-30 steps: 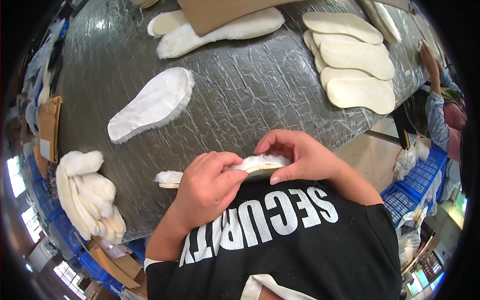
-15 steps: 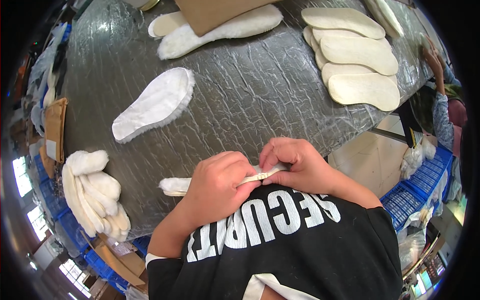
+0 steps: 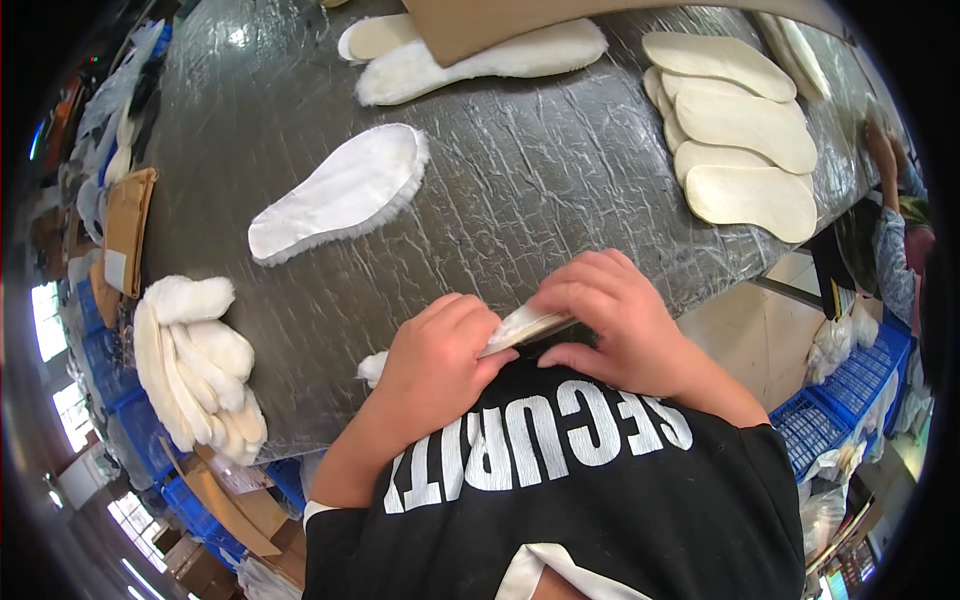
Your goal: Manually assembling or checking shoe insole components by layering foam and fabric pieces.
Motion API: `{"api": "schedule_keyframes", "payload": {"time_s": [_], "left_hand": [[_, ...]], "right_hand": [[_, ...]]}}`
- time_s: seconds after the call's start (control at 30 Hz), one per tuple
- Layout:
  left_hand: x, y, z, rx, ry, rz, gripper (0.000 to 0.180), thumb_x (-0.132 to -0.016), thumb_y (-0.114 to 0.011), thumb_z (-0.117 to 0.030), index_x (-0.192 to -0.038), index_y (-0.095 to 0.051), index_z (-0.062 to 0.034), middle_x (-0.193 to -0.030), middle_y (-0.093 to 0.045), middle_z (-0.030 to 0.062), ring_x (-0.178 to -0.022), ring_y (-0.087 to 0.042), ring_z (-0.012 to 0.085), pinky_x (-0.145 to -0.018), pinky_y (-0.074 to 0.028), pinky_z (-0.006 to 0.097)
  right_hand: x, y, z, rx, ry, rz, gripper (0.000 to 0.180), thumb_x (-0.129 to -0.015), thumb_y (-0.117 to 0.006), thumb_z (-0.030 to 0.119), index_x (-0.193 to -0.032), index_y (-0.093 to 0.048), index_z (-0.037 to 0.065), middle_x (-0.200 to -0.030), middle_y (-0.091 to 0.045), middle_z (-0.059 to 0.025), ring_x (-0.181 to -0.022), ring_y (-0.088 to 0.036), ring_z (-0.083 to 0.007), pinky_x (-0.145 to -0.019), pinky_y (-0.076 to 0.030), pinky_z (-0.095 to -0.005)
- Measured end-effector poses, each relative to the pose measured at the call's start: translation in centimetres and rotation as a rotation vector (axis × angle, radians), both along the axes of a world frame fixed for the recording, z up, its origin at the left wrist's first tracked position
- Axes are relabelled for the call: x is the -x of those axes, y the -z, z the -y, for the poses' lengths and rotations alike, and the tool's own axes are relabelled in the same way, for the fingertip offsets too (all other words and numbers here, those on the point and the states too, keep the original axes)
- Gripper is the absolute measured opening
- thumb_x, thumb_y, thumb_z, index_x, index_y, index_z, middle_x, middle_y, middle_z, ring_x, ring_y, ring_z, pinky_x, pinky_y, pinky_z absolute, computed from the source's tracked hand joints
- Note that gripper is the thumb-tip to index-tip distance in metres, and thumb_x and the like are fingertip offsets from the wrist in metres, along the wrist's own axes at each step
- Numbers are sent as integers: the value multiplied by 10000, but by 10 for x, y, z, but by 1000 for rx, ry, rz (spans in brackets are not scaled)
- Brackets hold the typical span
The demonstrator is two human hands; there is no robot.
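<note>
My left hand (image 3: 435, 370) and my right hand (image 3: 610, 315) both grip one white fleecy insole (image 3: 520, 327) at the near edge of the grey wrinkled table (image 3: 520, 180). The insole is squeezed edge-on between my fingers. Only a thin strip of it shows between the hands, and a fluffy tip (image 3: 372, 366) sticks out left of my left hand. Farther out on the table a single white insole (image 3: 340, 190) lies flat with its smooth side up.
A stack of fleecy insoles (image 3: 195, 365) sits at the table's left edge. Several flat cream insoles (image 3: 735, 140) lie at the right, more fleecy ones (image 3: 480, 60) under a brown board (image 3: 520, 15) at the far side. Blue crates (image 3: 850, 400) stand on the floor. Another person (image 3: 895, 230) is at the right.
Both hands have drawn the insole closer to my body and folded it tighter, so less of it shows now. The insoles on the table have not moved.
</note>
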State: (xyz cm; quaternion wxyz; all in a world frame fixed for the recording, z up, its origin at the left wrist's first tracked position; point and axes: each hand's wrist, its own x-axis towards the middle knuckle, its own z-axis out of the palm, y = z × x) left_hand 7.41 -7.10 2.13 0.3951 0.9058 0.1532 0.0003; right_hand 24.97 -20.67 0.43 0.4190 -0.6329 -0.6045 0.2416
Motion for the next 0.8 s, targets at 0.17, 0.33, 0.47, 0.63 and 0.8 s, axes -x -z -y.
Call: {"api": "schedule_keyframes", "payload": {"time_s": [0.17, 0.33, 0.47, 0.63, 0.8], "left_hand": [[2, -7, -8, 168, -37, -7, 233, -775, -736, -134, -900, -608, 15, -866, -600, 131, -804, -592, 319, -689, -480, 384], [14, 1, -27, 425, -95, -63, 191, -907, -553, -123, -976, -640, 32, -884, -623, 116, -780, -591, 206, -704, -459, 309], [10, 5, -29, 464, -20, -147, 152, -901, -565, -106, -926, -642, 23, -836, -618, 115, -760, -587, 200, -695, -459, 313], [10, 10, -31, 490, -109, -140, 131, -881, -601, -109, -917, -625, 15, -843, -613, 109, -767, -591, 197, -702, -461, 311], [36, 0, -48, 454, -166, -135, 266, -802, -722, -184, -971, -622, -4, -912, -626, 133, -833, -611, 294, -735, -481, 368]], "right_hand": [[-3, 7, -4, -5, -70, 104, 256, -630, -774, 93, -849, -641, 101, -883, -646, 2, -883, -580, -217, -759, -402, -370], [-8, 9, -5, 35, -43, -17, 244, -618, -767, 47, -818, -639, 107, -855, -654, 21, -849, -575, -206, -759, -386, -361], [-12, 9, -9, 56, -24, -3, 219, -644, -765, 47, -810, -633, 100, -840, -645, 18, -845, -573, -203, -767, -383, -355], [-11, 0, -17, 50, 12, 173, 219, -657, -758, 44, -812, -613, 98, -836, -641, 10, -848, -577, -215, -804, -379, -364], [-17, -1, -14, 74, 72, 168, 237, -657, -750, 29, -820, -592, 97, -820, -632, -6, -858, -581, -237, -820, -379, -388]]}}
